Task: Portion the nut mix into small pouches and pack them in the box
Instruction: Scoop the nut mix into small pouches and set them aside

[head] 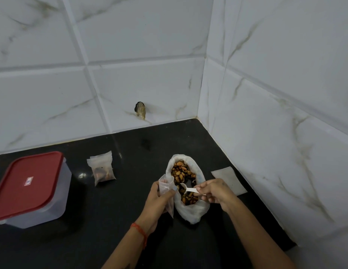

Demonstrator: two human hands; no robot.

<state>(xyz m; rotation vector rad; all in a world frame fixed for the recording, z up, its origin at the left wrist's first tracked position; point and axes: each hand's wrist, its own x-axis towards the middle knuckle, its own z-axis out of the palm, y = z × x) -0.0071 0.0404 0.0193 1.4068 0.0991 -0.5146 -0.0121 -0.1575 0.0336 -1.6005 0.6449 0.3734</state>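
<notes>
An open white plastic bag (190, 212) of brown nut mix (182, 171) lies on the black counter. My left hand (159, 200) grips a small clear pouch (165, 183) just left of the bag, its mouth upward. My right hand (216, 191) pinches the handle of a small white spoon (186, 188), whose bowl hovers over the nuts beside the pouch. A filled small pouch (102, 168) stands on the counter to the left. The box (31, 191), clear with a red lid on it, sits at the far left.
A flat empty pouch (229, 180) lies on the counter right of the bag, close to the tiled side wall. Tiled walls meet in a corner behind. A hole (140, 110) marks the back wall. Black counter (95, 220) stretches between box and bag.
</notes>
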